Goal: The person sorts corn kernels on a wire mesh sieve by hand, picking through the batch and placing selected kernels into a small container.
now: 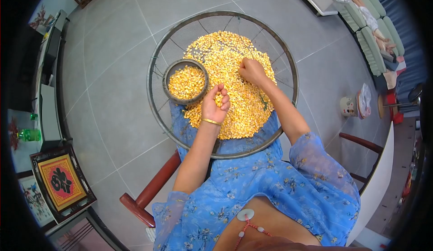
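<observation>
A wide round sieve [243, 147] rests over the person's lap; yellow corn [234, 111] spreads across its mesh; a round bowl [182, 101], with no long axis, stands inside at the left, partly filled with corn; the right hand [252, 71] is clenched above the corn, contents hidden; the left hand [215, 107], nearer the bowl and just right of it, cups loose kernels [219, 98] in curled fingers.

Round mesh sieve [221, 13]: loose yellow corn kernels [243, 115] spread across its middle. Dark bowl [186, 101], part-filled with kernels, upright inside sieve's left side, base apparently on kernels.
</observation>
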Demonstrator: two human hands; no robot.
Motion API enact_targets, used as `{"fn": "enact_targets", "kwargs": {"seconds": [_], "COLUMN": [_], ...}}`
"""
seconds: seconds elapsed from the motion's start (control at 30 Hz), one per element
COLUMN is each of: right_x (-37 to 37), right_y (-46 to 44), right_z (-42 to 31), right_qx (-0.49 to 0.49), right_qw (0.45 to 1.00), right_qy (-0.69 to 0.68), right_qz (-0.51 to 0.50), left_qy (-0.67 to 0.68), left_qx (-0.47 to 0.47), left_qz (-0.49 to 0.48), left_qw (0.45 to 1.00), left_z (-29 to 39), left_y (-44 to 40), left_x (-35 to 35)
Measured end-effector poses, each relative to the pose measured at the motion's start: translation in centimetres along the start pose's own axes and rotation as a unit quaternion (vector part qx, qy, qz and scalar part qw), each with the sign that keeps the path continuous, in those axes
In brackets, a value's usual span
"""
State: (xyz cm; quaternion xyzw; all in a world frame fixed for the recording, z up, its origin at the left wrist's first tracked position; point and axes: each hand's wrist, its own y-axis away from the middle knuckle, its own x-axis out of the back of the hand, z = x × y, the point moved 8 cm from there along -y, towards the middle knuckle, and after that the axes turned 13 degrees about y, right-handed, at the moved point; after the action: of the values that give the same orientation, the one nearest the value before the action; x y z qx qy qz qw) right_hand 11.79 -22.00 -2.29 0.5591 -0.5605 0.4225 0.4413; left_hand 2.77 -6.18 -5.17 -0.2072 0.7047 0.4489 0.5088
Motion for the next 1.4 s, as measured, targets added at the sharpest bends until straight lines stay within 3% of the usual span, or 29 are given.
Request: {"fn": "enact_targets", "kwargs": {"seconds": [0.07, 0.17, 0.2, 0.27, 0.33, 0.37, 0.4, 0.47, 0.5, 0.57, 0.6, 0.67, 0.77, 0.87, 1.0, 1.07, 1.17, 1.3, 1.4], "right_x": [1.5, 5.1, 6.5, 7.7, 7.5, 7.4, 7.1, 7.2, 5.8, 2.1, 1.0, -2.1, -2.8, -2.0, -1.9, -0.2, 0.4, -2.1, -2.8], "right_y": [1.2, 4.1, 5.3, 7.5, 7.9, 8.0, 7.8, 6.8, 6.7, 6.8, 7.3, 8.7, 10.1, 11.1, 11.6, 11.1, 10.4, 10.8, 11.7], "right_z": [-1.6, -5.5, -7.1, -10.6, -10.6, -10.8, -10.1, -6.0, -4.2, -1.1, -0.9, -1.0, -5.5, -9.3, -8.9, -5.3, -1.1, -1.2, -3.6], "right_qx": [0.008, 0.044, 0.043, 0.112, 0.110, 0.112, 0.112, 0.079, 0.079, 0.064, 0.063, 0.058, 0.090, 0.138, 0.159, 0.093, 0.027, 0.019, 0.060], "right_qw": [1.000, 0.978, 0.978, 0.948, 0.942, 0.935, 0.935, 0.973, 0.973, 0.995, 0.995, 0.996, 0.995, 0.973, 0.971, 0.983, 0.997, 0.998, 0.997], "right_qy": [-0.024, -0.202, -0.202, -0.296, -0.313, -0.330, -0.330, -0.202, -0.202, -0.015, -0.015, 0.073, 0.001, -0.180, -0.140, -0.161, -0.075, -0.014, -0.028], "right_qz": [0.003, 0.041, 0.042, -0.034, -0.048, -0.066, -0.065, 0.080, 0.079, 0.080, 0.079, -0.009, -0.036, -0.040, -0.106, 0.014, 0.020, -0.057, -0.035], "left_qy": [0.000, -0.014, -0.016, -0.020, -0.026, -0.012, -0.012, 0.017, 0.019, 0.021, 0.024, 0.023, 0.031, 0.039, 0.037, 0.038, 0.037, 0.041, 0.046], "left_qx": [0.003, 0.001, -0.002, 0.000, -0.086, -0.071, -0.072, 0.002, -0.005, -0.004, -0.004, -0.004, -0.003, -0.007, -0.026, -0.030, -0.031, -0.041, -0.046], "left_qz": [-0.004, -0.005, -0.005, -0.003, 0.170, 0.132, 0.131, -0.005, -0.007, -0.007, -0.008, -0.001, -0.002, -0.005, -0.011, 0.000, 0.003, -0.013, -0.024], "left_qw": [1.000, 1.000, 1.000, 1.000, 0.981, 0.989, 0.989, 1.000, 1.000, 1.000, 1.000, 1.000, 1.000, 0.999, 0.999, 0.999, 0.999, 0.998, 0.998], "left_z": [0.0, 0.0, 0.0, -0.5, -0.1, -0.2, 0.3, -0.1, 0.0, 0.1, 0.0, 0.0, 0.2, 0.3, 0.9, 0.9, 0.8, 1.4, 1.7], "left_y": [0.0, 0.0, -0.1, 0.2, 1.9, 1.7, 1.4, 0.3, 0.2, 0.1, 0.2, 0.2, 0.2, 0.3, 0.5, 0.5, 0.6, 0.6, 0.8], "left_x": [0.1, 0.1, 0.2, -0.7, -1.0, -1.2, -0.4, -0.4, -0.1, 0.0, -0.1, -0.1, -0.2, -0.2, -0.6, -0.5, -0.6, -0.9, -1.2]}}
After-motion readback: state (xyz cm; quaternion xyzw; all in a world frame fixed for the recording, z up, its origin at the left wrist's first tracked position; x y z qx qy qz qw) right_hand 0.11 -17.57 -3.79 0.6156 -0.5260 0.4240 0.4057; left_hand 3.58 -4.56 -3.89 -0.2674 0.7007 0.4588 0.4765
